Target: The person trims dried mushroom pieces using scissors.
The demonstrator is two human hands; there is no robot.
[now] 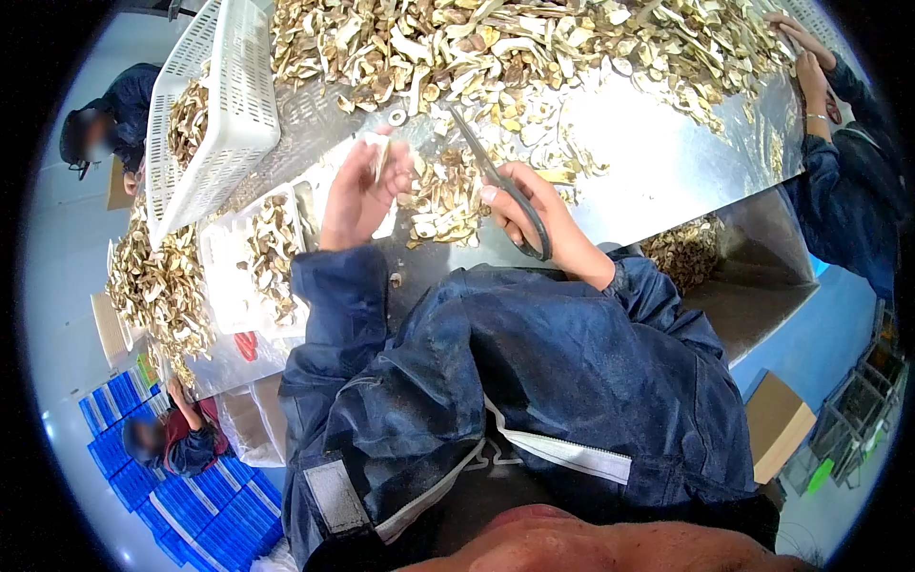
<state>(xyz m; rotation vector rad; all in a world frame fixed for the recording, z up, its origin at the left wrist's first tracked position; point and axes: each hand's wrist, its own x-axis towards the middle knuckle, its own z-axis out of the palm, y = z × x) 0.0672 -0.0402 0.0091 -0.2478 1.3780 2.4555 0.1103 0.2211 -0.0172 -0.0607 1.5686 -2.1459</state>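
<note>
My right hand grips a pair of dark-handled scissors, its blades pointing up and left over the metal table. To its left, my left hand is raised above the table and a little blurred, with a pale mushroom slice pinched in its fingers. A small pile of sliced dried mushrooms lies between my two hands. Beyond them, a large heap of mushroom slices spreads across the far side. On the left, a white tray holds more slices.
A white perforated basket with slices stands at left, beside another mushroom heap. Under the table edge, a bin holds dark pieces. One co-worker works at right; two more are at left. Blue crates are stacked below left.
</note>
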